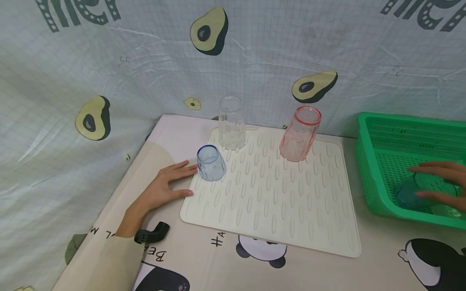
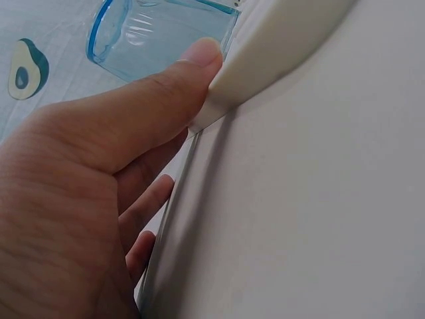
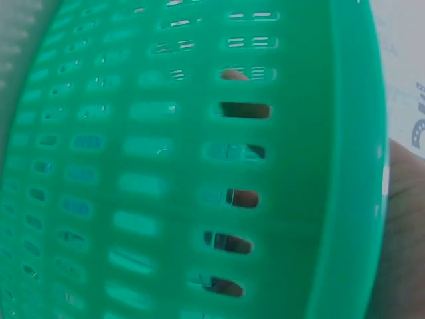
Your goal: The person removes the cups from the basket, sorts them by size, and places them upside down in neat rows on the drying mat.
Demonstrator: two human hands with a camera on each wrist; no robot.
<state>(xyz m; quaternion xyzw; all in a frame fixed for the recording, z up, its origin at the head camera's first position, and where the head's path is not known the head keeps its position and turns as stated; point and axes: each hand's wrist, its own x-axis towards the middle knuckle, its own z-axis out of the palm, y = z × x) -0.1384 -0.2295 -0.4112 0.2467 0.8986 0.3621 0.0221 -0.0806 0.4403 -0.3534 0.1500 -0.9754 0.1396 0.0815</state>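
My left hand (image 1: 171, 182) lies at the left edge of a white ridged mat (image 1: 262, 210). Its fingers are extended, with fingertips right beside a small blue glass (image 1: 212, 165) that stands on the mat. In the left wrist view the thumb (image 2: 163, 100) overlaps that glass at the mat's edge. My right hand (image 1: 445, 182), partly cut off by the frame, reaches into a green basket (image 1: 375, 178). Thumb and fingers are spread around a bluish glass (image 1: 407, 194) in there. The right wrist view shows mostly the basket's slotted wall (image 3: 292, 166), with fingers partly hidden behind it.
At the mat's back left stands a tall clear glass (image 1: 232, 129). A tall pink-tinted glass (image 1: 299, 137) is to its right. The basket sits right of the mat on a patterned tablecloth (image 1: 302, 275); a cloth printed with avocados (image 1: 209, 31) hangs behind.
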